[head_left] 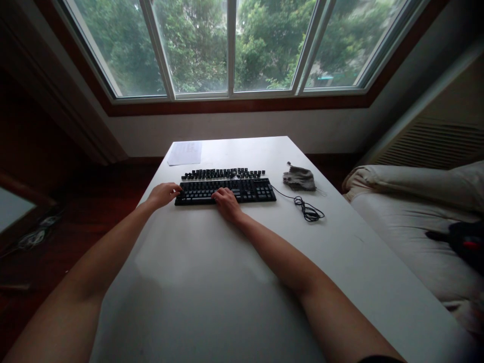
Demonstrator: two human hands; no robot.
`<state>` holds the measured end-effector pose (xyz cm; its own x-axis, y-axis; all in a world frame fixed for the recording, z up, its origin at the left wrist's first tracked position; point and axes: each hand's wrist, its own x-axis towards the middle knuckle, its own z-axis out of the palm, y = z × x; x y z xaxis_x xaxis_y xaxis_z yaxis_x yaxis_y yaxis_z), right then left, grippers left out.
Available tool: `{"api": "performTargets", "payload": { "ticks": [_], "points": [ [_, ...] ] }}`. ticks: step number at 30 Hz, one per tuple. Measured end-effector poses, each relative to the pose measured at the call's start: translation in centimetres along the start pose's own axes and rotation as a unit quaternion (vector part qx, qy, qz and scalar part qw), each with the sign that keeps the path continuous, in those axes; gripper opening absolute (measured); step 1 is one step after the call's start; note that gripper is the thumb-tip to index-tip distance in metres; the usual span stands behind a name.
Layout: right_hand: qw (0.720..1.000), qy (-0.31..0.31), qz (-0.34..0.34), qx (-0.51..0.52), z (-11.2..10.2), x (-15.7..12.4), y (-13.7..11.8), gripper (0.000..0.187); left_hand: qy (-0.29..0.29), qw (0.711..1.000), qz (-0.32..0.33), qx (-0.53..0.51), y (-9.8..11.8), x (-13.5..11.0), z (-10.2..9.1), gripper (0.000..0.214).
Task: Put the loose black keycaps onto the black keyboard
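A black keyboard (247, 195) lies flat across the white table, with some of its keys looking bare and others capped. My left hand (165, 194) is at its left end, fingers closed together against the edge. Over the middle of the front rows lies my right hand (226, 202), its fingers bent and drawn together on the keys. Whatever is under those fingertips is too small to make out. Just behind the keyboard stand several loose black keycaps (212, 174) in rough rows. A small dark item (233, 174) sits among them.
A coiled black cable (310, 212) runs from the keyboard to the right. Beyond it lies a crumpled grey cloth pouch (299, 178). Paper sheets (185, 153) rest at the table's far left corner. A pale sofa (412, 217) stands on the right, and a window (230, 50) is ahead.
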<state>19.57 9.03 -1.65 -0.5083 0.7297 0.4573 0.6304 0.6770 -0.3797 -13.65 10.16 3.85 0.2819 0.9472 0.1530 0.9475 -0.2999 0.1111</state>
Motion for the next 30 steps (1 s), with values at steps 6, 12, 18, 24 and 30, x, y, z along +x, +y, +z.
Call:
{"api": "performTargets", "payload": {
  "ticks": [6,12,18,24,30],
  "points": [
    [1.000,0.004,0.008,-0.007,0.1,0.1,-0.4,0.027,0.001,1.000,0.009,0.026,-0.2,0.1,0.4,0.027],
    [1.000,0.005,0.012,-0.008,0.2,0.2,-0.4,0.027,0.018,0.998,0.011,0.057,0.6,-0.1,0.4,0.027],
    [1.000,0.002,0.016,-0.002,0.4,0.2,-0.3,0.028,-0.009,0.997,0.001,0.075,0.7,0.5,-0.1,0.025],
    [1.000,0.003,0.016,-0.004,0.2,0.1,-0.4,0.028,0.027,0.994,-0.015,0.108,2.7,-1.0,0.7,0.032],
    [1.000,0.001,0.016,-0.005,0.0,0.1,-0.5,0.028,0.089,0.992,-0.033,0.079,5.6,-3.6,2.3,0.043]
  ]
}}
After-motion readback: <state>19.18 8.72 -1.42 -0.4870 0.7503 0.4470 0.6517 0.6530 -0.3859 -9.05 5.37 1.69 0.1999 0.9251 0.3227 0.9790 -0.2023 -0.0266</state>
